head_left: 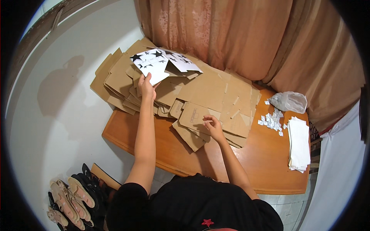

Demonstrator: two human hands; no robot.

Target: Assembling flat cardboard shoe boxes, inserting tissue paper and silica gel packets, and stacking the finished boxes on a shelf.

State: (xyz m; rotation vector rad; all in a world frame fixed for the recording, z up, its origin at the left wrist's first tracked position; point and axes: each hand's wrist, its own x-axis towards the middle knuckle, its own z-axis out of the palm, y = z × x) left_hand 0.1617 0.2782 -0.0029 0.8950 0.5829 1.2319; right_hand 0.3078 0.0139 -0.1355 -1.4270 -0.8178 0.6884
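Note:
My left hand (147,88) is closed on the near edge of a white star-print card sheet (153,66), raised over the cardboard. The sheet has black stars and is bent into panels, one slanting off to the right. Beneath it, flattened brown cardboard boxes (210,90) lie in a wide, uneven pile across the table. Over the pile's near side is my right hand (213,128), its fingers loosely bent and apart, with nothing visible in them. Beside that hand lies a smaller flattened box (192,117) with a printed outline on it.
On the wooden table's (266,165) right side are small white packets (273,121), a clear plastic bag (290,102) and a stack of white paper sheets (298,144). Brown curtains (239,34) hang behind. Several sandals and shoes (73,198) stand at the lower left.

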